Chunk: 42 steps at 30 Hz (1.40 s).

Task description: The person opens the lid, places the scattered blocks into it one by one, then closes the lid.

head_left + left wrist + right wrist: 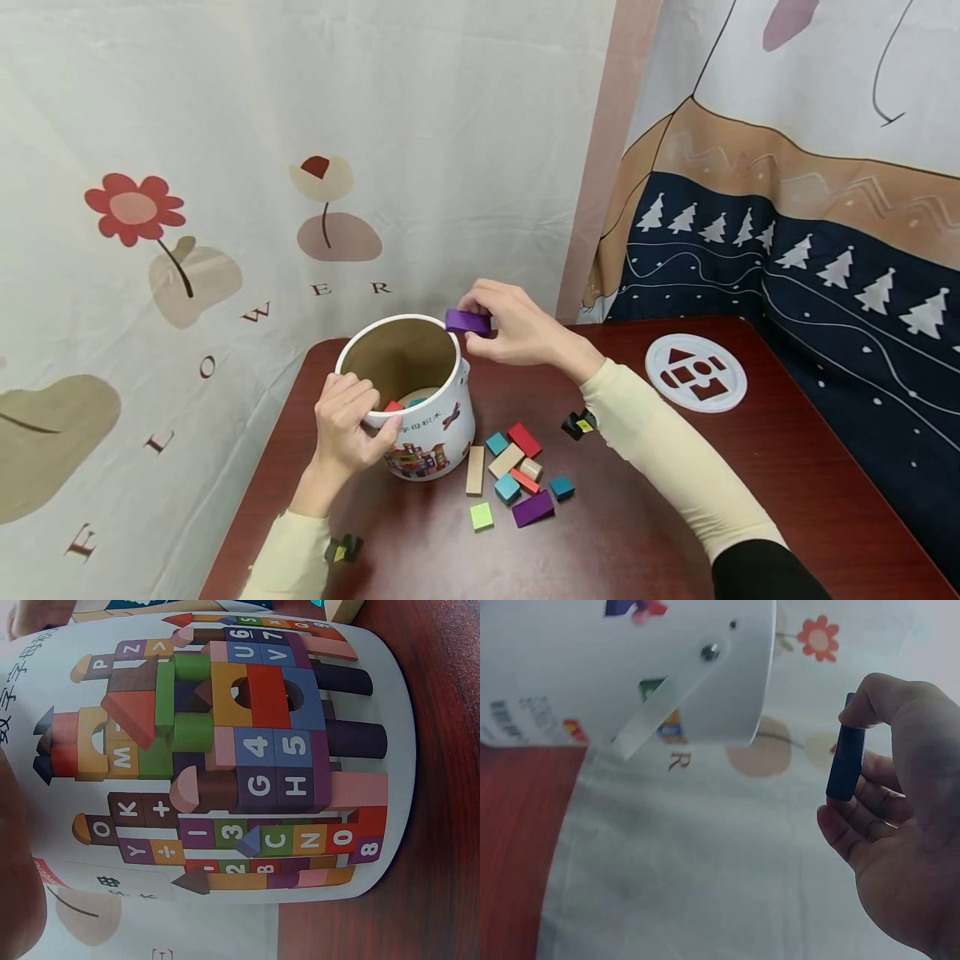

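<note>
L hand [351,421] on bkt [459,429], purp. blk [465,322] in R hand [517,327] pinch

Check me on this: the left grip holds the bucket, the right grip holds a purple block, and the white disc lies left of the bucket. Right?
One slip: the white disc lies right of the bucket, not left; the head view shows it. The rest is correct: left grip holding the bucket, right grip holding a purple block.

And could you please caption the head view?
Left hand grips white cylindrical bucket; right hand pinches purple rectangular block.
</note>
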Available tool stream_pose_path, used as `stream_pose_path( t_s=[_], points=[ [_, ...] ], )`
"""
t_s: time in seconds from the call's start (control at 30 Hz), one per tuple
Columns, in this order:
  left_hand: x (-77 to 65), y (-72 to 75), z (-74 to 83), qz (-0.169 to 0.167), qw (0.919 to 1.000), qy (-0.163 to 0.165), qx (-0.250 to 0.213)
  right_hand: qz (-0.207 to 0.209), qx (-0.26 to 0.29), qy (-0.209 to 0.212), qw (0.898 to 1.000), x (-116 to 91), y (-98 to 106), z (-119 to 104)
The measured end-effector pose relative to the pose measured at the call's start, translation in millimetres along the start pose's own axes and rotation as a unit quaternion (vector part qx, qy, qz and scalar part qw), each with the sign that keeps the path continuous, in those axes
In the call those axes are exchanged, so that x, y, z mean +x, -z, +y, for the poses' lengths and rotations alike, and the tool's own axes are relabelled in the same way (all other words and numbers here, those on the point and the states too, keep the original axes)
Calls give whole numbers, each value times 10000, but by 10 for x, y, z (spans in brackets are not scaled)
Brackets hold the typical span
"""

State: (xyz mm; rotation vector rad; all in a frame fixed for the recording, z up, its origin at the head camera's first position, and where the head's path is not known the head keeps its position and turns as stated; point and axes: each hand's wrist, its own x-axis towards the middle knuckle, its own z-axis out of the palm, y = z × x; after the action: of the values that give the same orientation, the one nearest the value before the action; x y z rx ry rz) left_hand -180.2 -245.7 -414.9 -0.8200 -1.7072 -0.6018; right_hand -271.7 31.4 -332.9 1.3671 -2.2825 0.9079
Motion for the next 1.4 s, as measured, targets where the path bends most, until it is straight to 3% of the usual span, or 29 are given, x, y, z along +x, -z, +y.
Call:
stream_pose_path(
  t_s=[0.57,1.03,1.4],
  points=[
    [16,13,6,3,10000,-37,-6,-882,-174,370,9953,427,-266,-336],
    [2,2,-8,-11,10000,-56,-38,-1451,-608,350,9869,585,-435,-418],
    [-11,4,-17,2,10000,-59,-37,-2005,-616,117,9777,577,-520,-430]
  ],
)
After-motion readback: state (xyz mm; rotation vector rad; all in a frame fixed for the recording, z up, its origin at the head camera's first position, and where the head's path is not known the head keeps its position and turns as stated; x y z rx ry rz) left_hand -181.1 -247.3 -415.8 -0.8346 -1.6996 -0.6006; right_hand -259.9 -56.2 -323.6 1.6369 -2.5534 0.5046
